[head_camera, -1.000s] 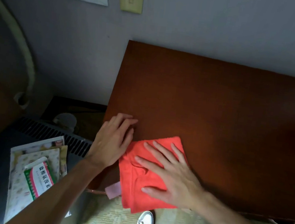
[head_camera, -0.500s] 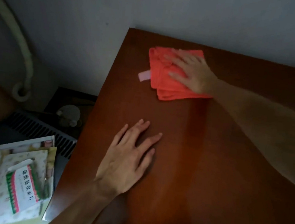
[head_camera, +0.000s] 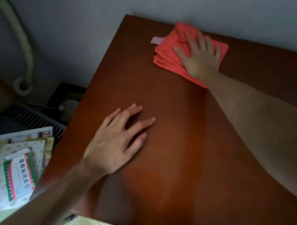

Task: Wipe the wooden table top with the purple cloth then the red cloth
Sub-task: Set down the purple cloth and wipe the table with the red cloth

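The folded red cloth [head_camera: 170, 51] lies at the far edge of the wooden table top [head_camera: 185, 154], close to the wall, with a pale tag sticking out on its left. My right hand [head_camera: 199, 57] presses flat on it, fingers spread toward the wall. My left hand [head_camera: 119, 142] rests flat on the bare wood near the table's left edge, fingers apart, holding nothing. No purple cloth is in view.
The grey wall [head_camera: 157, 1] runs right behind the table. Left of the table, lower down, lie papers and a green-and-white box [head_camera: 18, 173] on a dark surface beside a vent grille [head_camera: 31, 118]. A pale curved pipe [head_camera: 20, 40] runs down the wall.
My right hand has pushed the red cloth from the near left edge to the far edge and then a little to the right. My left hand has moved onto the bare wood and stays flat.
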Tool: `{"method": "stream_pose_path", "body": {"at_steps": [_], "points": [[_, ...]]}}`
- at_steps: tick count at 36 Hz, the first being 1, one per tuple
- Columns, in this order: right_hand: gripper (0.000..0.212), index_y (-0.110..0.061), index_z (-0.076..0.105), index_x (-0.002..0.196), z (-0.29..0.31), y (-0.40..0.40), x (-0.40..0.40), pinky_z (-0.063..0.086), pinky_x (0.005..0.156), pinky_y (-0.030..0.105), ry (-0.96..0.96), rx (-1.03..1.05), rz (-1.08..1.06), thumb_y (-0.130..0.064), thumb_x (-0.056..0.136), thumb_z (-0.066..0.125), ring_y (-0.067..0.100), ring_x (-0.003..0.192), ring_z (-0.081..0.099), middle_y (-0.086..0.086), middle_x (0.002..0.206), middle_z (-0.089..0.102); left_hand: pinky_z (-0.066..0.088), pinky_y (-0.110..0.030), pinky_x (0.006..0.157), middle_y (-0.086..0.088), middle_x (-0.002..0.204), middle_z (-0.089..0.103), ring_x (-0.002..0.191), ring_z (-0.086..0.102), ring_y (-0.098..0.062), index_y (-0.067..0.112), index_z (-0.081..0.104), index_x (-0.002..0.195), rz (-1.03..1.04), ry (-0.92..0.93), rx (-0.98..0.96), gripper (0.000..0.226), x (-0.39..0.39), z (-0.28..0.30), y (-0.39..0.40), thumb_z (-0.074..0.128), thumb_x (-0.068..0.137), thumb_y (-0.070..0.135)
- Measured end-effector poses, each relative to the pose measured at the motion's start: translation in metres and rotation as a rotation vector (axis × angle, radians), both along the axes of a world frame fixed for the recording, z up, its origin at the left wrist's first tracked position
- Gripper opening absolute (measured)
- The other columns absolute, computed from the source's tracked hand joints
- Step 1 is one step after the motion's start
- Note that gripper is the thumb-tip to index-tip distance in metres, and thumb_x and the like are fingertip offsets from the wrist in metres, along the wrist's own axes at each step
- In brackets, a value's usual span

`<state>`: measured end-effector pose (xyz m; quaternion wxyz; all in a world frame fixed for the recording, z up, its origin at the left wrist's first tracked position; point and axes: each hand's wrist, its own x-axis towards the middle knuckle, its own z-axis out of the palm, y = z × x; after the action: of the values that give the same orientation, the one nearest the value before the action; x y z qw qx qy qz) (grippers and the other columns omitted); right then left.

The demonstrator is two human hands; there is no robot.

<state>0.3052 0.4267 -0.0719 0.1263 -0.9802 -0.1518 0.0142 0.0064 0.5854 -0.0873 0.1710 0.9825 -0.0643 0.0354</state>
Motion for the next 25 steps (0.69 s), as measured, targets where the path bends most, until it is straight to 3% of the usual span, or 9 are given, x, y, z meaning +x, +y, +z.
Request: {"method": "stream_pose_path", "body": {"at_steps": [4, 7, 9, 14, 19, 25], "points": [[0.074, -0.042, 0.015, 0.163, -0.002, -0.032, -0.079, 0.001, 0.126, 0.054, -0.006, -0.003, -0.026, -0.077, 0.098, 0.025, 0.023, 0.161, 0.004, -0.001, 0.174, 0.009, 0.02, -0.039, 0.123, -0.001, 0.154, 0.04, 0.15, 0.03, -0.018, 0.039, 0.047, 0.147, 0.013, -0.025, -0.043, 0.045, 0.0, 0.004, -0.002, 0.037, 0.104, 0.047], [0.077, -0.043, 0.015, 0.163, -0.007, -0.066, -0.161, 0.004, 0.127, 0.055, -0.038, -0.032, 0.031, -0.079, 0.095, 0.021, 0.023, 0.16, 0.007, -0.001, 0.174, 0.012, 0.045, -0.049, 0.102, -0.01, 0.139, 0.051, 0.127, 0.054, -0.031, 0.024, 0.06, 0.136, 0.043, -0.108, -0.053, 0.041, -0.005, 0.002, -0.005, 0.043, 0.102, 0.039], [0.08, -0.043, 0.016, 0.163, -0.01, -0.091, -0.223, 0.008, 0.127, 0.055, -0.061, -0.065, 0.072, -0.08, 0.092, 0.017, 0.022, 0.16, 0.01, -0.002, 0.174, 0.014, 0.048, -0.049, 0.092, -0.011, 0.132, 0.055, 0.117, 0.058, -0.033, 0.019, 0.064, 0.129, 0.12, -0.156, -0.082, 0.038, -0.013, 0.001, -0.011, 0.046, 0.101, 0.037], [0.077, -0.042, 0.014, 0.164, -0.012, -0.145, -0.353, 0.012, 0.126, 0.056, -0.09, -0.135, 0.282, -0.079, 0.096, 0.022, 0.02, 0.161, 0.005, -0.003, 0.174, 0.008, 0.044, -0.048, 0.098, -0.008, 0.13, 0.055, 0.12, 0.054, -0.029, 0.021, 0.064, 0.127, 0.223, -0.114, -0.195, 0.039, -0.038, 0.003, -0.029, 0.044, 0.1, 0.04], [0.078, -0.044, 0.02, 0.162, -0.008, -0.158, -0.356, 0.015, 0.125, 0.057, -0.081, -0.138, 0.399, -0.079, 0.094, 0.033, 0.02, 0.16, 0.01, -0.003, 0.174, 0.013, 0.046, -0.05, 0.097, -0.006, 0.128, 0.056, 0.117, 0.055, -0.029, 0.021, 0.064, 0.127, 0.139, -0.071, -0.195, 0.04, -0.043, 0.01, -0.051, 0.044, 0.097, 0.04], [0.071, -0.046, 0.022, 0.161, -0.004, -0.165, -0.264, 0.01, 0.128, 0.05, -0.069, -0.143, 0.614, -0.073, 0.098, 0.038, 0.017, 0.16, 0.009, -0.006, 0.174, 0.013, 0.046, -0.047, 0.093, -0.006, 0.126, 0.055, 0.113, 0.056, -0.029, 0.018, 0.061, 0.127, 0.115, -0.097, -0.201, 0.039, -0.022, 0.018, -0.069, 0.042, 0.1, 0.038]]}}
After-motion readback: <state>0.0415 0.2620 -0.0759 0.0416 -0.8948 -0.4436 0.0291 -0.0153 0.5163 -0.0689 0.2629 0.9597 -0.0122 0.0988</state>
